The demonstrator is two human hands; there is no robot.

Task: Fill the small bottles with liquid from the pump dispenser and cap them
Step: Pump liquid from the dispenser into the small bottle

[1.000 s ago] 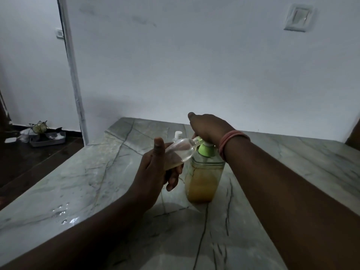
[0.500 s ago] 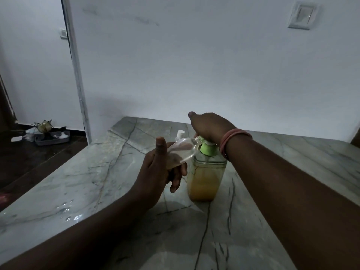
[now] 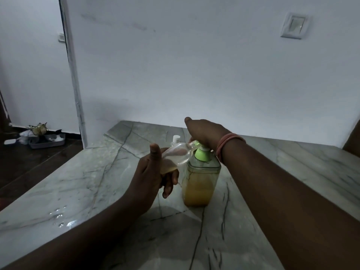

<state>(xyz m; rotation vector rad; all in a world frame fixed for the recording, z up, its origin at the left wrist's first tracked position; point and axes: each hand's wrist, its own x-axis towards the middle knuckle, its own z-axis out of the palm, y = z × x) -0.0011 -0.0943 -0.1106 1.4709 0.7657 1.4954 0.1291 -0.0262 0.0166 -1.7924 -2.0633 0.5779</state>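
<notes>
We work at a grey marble counter (image 3: 81, 184) set against a white wall (image 3: 194, 65). On it stands the dispenser (image 3: 201, 182), a clear square bottle roughly half full of amber liquid, with a green pump (image 3: 201, 153) on top. Our right hand (image 3: 206, 131) rests on the pump head, palm down; we cannot tell how its fingers lie beneath. Our left hand (image 3: 153, 176) grips a small clear bottle (image 3: 178, 154), fingers curled round its base and thumb raised, tilting it so its open neck meets the pump spout. A little amber liquid lies in its lower end. Behind it stands a second small bottle with a white cap (image 3: 176, 138), mostly hidden. A few drops (image 3: 58, 217) wet the counter at the left.
</notes>
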